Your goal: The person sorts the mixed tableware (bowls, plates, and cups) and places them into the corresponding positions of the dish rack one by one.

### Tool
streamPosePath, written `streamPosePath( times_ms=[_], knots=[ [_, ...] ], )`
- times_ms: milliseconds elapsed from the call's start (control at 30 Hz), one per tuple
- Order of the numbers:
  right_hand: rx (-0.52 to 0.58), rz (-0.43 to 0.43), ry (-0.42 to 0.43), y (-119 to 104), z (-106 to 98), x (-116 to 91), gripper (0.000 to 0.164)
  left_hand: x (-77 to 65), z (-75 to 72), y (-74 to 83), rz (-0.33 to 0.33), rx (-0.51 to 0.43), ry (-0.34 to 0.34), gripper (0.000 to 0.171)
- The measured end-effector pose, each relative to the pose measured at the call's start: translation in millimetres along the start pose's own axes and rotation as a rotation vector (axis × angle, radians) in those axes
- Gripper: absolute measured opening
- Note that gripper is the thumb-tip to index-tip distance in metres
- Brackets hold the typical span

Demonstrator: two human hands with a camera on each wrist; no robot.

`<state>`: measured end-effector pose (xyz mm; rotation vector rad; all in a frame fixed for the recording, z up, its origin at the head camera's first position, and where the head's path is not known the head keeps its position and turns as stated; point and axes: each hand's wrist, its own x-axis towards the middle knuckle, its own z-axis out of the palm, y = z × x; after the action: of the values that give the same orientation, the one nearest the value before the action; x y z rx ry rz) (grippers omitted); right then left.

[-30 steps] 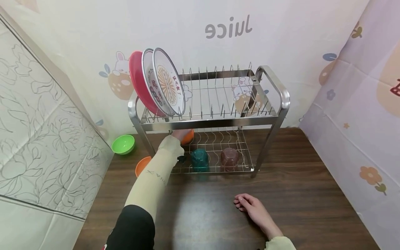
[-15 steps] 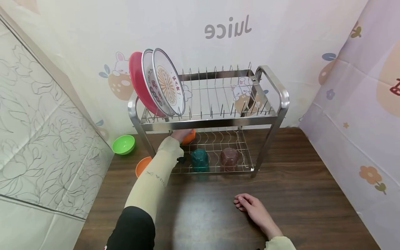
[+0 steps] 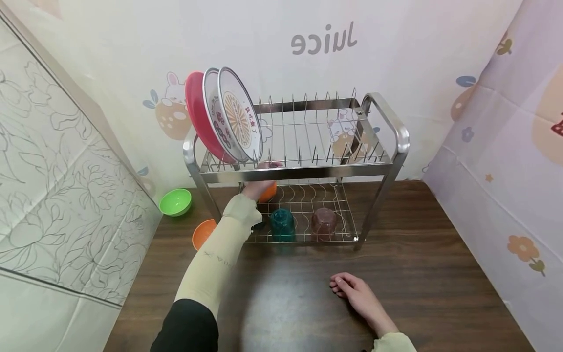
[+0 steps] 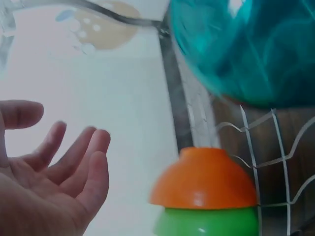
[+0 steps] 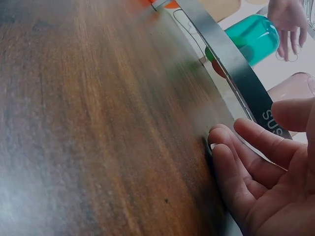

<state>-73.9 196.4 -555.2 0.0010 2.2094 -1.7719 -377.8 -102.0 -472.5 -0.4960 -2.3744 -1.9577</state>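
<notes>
My left hand reaches between the two tiers of a metal dish rack, partly behind its upper front bar. In the left wrist view its fingers are spread, loosely bent and hold nothing. Apart from them, an upside-down orange bowl sits on a green bowl. In the head view, that orange bowl shows beside the wrist. An upturned teal cup and a pinkish cup stand on the lower shelf. My right hand rests on the table, fingers loosely curled, holding nothing.
Three dishes stand on edge at the upper tier's left: a red plate and two patterned white ones, the nearest a white plate. Left of the rack, a loose green bowl and orange bowl lie on the wooden table.
My left hand has risen off the orange bowl; its fingertips now show through the upper tier's wires. The bowl stays on the lower shelf. The right hand has not moved.
</notes>
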Motion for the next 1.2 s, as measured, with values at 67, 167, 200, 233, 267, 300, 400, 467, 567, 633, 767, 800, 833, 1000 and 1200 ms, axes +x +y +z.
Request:
streamPosePath(
  times_ms=[67,167,200,233,267,300,400,467,567,633,767,800,833,1000,1200],
  knots=[
    [-0.013,-0.009,-0.004,-0.2,0.0,0.5,0.034,-15.4,10.8,35.9,-0.024,0.057,-0.011,0.017],
    [-0.034,-0.009,0.002,-0.2,0.4,1.5,0.033,-49.1,27.0,103.7,-0.026,0.305,-0.034,0.013],
    [-0.038,-0.005,0.006,-0.1,0.6,1.7,0.032,-58.2,31.5,119.2,0.002,0.387,-0.042,0.013],
    [-0.042,0.001,0.012,0.0,0.8,2.2,0.031,-65.3,34.6,130.6,0.005,0.401,-0.057,0.016],
    [-0.045,0.004,0.018,0.0,1.0,2.6,0.031,-70.8,37.0,138.1,0.011,0.412,-0.070,0.018],
    [-0.047,0.007,0.022,-0.2,1.3,2.7,0.031,-75.3,38.9,142.5,0.007,0.417,-0.082,0.020],
    [-0.049,0.003,0.028,-1.3,1.9,2.4,0.031,-88.1,41.6,150.1,-0.064,0.428,-0.120,0.028],
    [-0.051,-0.013,0.022,-2.5,1.8,1.2,0.032,-97.1,42.0,151.9,-0.105,0.386,-0.161,0.030],
    [-0.050,-0.031,0.022,-5.0,1.7,-1.3,0.032,-112.2,43.0,153.5,-0.059,0.337,-0.235,0.026],
    [-0.048,-0.035,0.029,-6.9,1.6,-2.6,0.031,-123.0,43.4,153.3,0.009,0.303,-0.287,0.021],
    [-0.050,-0.037,0.042,-8.7,1.0,-3.6,0.031,-145.7,43.9,148.1,0.109,0.289,-0.360,0.014],
    [-0.051,-0.040,0.041,-8.7,0.6,-3.6,0.031,-151.4,43.8,146.1,0.113,0.279,-0.373,0.013],
    [-0.053,-0.044,0.039,-8.5,0.1,-3.7,0.031,-156.8,43.5,143.3,0.113,0.268,-0.385,0.013],
    [-0.061,-0.063,0.036,-7.6,-1.4,-3.1,0.032,-179.9,39.7,130.1,0.102,0.224,-0.409,0.011],
    [-0.071,-0.077,0.040,-8.5,-2.9,-3.1,0.031,-206.4,29.2,116.7,0.045,0.172,-0.363,0.011]
  ],
)
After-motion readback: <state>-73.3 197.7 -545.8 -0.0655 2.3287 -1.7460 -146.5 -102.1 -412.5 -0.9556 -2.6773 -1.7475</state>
